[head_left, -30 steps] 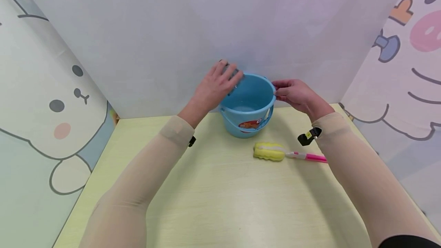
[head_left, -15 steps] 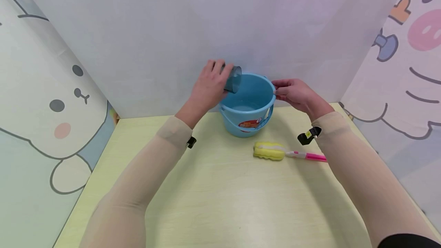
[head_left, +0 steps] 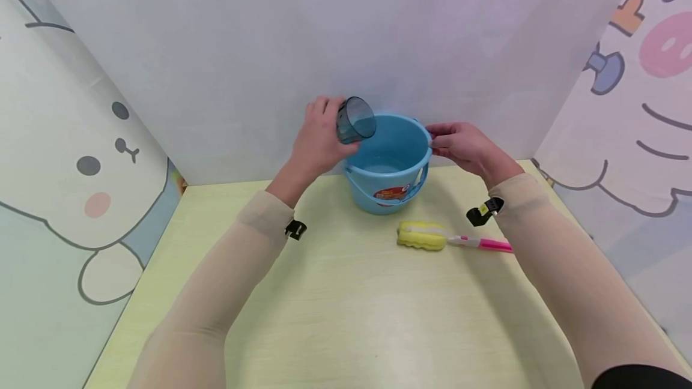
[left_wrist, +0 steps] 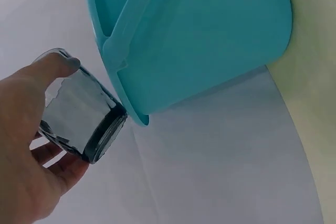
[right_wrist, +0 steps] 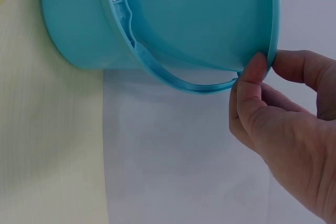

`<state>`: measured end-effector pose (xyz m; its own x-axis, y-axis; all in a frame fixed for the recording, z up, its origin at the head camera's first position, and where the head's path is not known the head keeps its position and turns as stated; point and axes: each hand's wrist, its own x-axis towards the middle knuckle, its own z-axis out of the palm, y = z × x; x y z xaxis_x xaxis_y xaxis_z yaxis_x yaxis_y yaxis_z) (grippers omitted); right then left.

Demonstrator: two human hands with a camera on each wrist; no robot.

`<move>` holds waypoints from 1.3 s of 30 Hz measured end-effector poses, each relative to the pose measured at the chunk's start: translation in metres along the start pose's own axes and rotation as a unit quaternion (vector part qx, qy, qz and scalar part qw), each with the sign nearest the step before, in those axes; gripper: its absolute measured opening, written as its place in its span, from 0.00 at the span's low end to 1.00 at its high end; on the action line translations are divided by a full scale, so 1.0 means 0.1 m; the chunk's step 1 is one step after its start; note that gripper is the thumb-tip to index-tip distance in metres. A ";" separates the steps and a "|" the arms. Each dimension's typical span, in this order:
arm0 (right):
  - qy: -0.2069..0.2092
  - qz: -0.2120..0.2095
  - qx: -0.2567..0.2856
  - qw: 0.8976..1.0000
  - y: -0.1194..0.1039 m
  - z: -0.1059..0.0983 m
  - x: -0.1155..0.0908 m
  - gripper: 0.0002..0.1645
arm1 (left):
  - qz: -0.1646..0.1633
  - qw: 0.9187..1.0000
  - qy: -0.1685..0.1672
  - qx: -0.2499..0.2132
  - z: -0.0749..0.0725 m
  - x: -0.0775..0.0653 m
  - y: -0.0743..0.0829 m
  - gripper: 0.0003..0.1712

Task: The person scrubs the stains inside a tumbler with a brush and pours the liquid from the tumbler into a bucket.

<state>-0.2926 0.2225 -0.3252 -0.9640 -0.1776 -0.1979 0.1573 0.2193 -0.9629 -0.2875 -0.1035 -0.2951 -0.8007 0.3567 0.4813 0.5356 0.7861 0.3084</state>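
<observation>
My left hand [head_left: 319,143] grips a dark, see-through cup [head_left: 357,120] beside the left rim of a blue bucket [head_left: 381,192]. The cup leans, its mouth turned toward the bucket and me. In the left wrist view, the thumb and fingers wrap around the cup [left_wrist: 79,111], whose thick base lies right at the bucket's rim. My right hand [head_left: 465,147] pinches the bucket's right rim; the right wrist view shows thumb and fingers on either side of the rim, near where the bucket's handle [right_wrist: 194,87] joins. The bucket stands upright on the table, its handle hanging at the front.
A brush with a yellow sponge head [head_left: 421,236] and a pink and white handle [head_left: 489,245] lies on the pale table [head_left: 346,305], in front of the bucket. Behind the bucket rises a white wall [head_left: 243,65]. Panels with cartoon animals flank the table.
The cup has come up from the bucket's left rim and tipped back, so its mouth now faces more upward. My left hand has shifted a little left. My right hand keeps its place.
</observation>
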 end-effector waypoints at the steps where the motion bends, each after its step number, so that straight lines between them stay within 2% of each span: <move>1: 0.000 0.000 0.000 1.000 0.00 0.00 0.00 0.32 | -0.009 1.000 0.004 -0.016 0.00 -0.01 -0.01 0.50; 8: 0.001 0.000 0.002 1.000 0.00 0.00 0.00 0.32 | -0.056 0.992 0.034 -0.110 -0.04 -0.11 -0.09 0.51; 16: -0.001 -0.002 0.001 1.000 0.00 0.01 0.00 0.32 | -0.079 0.979 0.060 -0.180 -0.06 -0.23 -0.15 0.50; 23: -0.001 -0.001 0.000 1.000 -0.01 0.01 0.00 0.32 | -0.123 0.961 0.072 -0.237 -0.10 -0.39 -0.19 0.51; 34: -0.002 0.001 -0.001 1.000 -0.02 0.00 -0.01 0.33 | -0.131 0.938 0.094 -0.308 -0.06 -0.73 -0.25 0.48; 39: 0.000 0.004 -0.001 1.000 -0.02 -0.01 -0.02 0.33 | -0.139 0.935 0.096 -0.313 -0.01 -0.89 -0.25 0.48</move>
<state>-0.2917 0.2229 -0.3224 -0.9627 -0.1760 -0.2054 0.1643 0.2229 -0.9609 -0.2296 -0.1553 -0.3446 -0.9018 0.0386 0.4305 0.4138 0.3647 0.8341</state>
